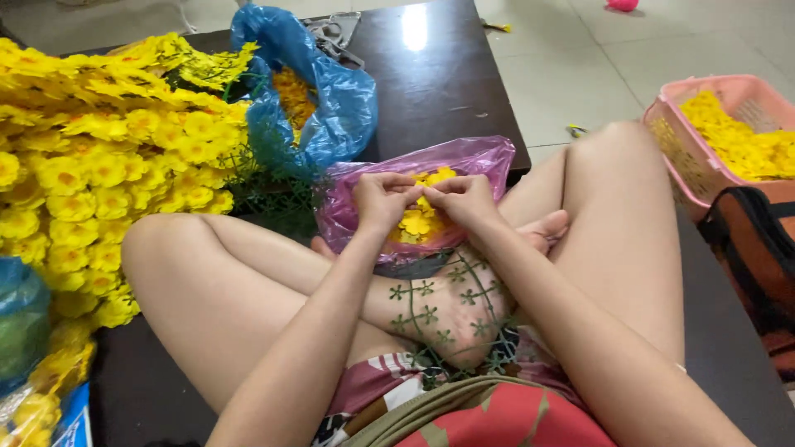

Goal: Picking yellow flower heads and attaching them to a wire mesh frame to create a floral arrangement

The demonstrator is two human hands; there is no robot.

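Fingertips of the left hand [383, 199] and right hand [464, 197] meet, pinched narrowly on a small yellow flower [424, 202] over the open pink bag [472, 157] of yellow blossoms [414, 225]. A green plastic stem grid [439, 310] lies on the crossed legs at 6 o'clock. A blue bag [331, 99] sits at 11 o'clock, finished yellow garlands [91, 165] at 9, a pink basket [704, 157] at 3.

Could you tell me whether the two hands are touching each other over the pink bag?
Touching. The head view shows the left hand and right hand meeting fingertip to fingertip, with no gap, above the yellow petals in the pink bag.
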